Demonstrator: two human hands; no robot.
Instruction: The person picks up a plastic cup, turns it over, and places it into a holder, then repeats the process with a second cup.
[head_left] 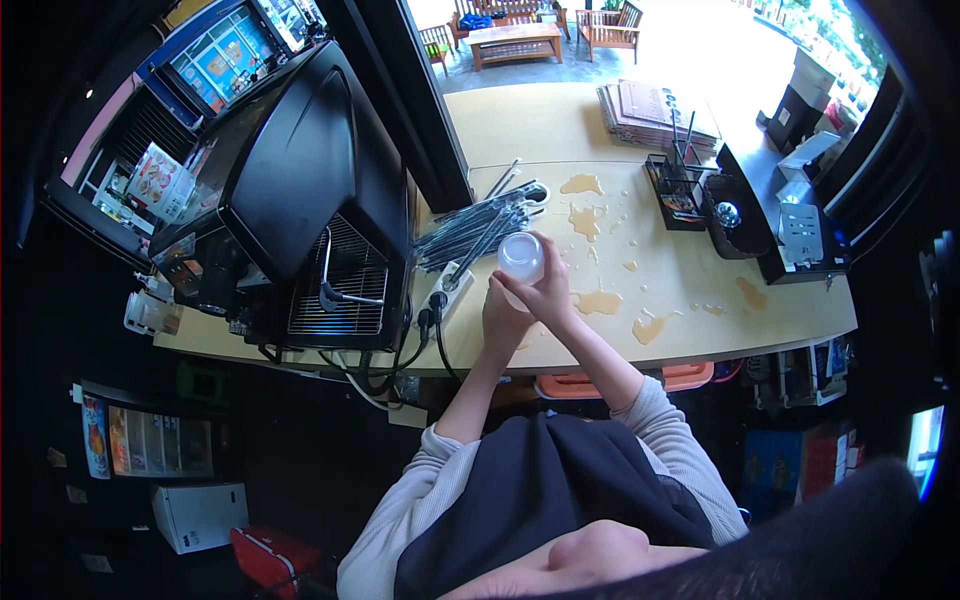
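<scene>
Both my hands hold a clear plastic cup [521, 257] above the wooden counter [680, 290], its bottom turned toward me. My left hand [502, 318] grips it from below and the side. My right hand [549, 288] wraps its far side. Brown liquid puddles [599, 302] lie spilled on the counter around and beyond the cup. A bundle of dark wrapped straws [470, 230] lies just left of the cup.
A large black machine [290, 190] with a metal grille stands at the left, cables and a power strip [448, 290] beside it. A black organiser [677, 190], a till unit [775, 225] and stacked cardboard [650, 108] sit at the right.
</scene>
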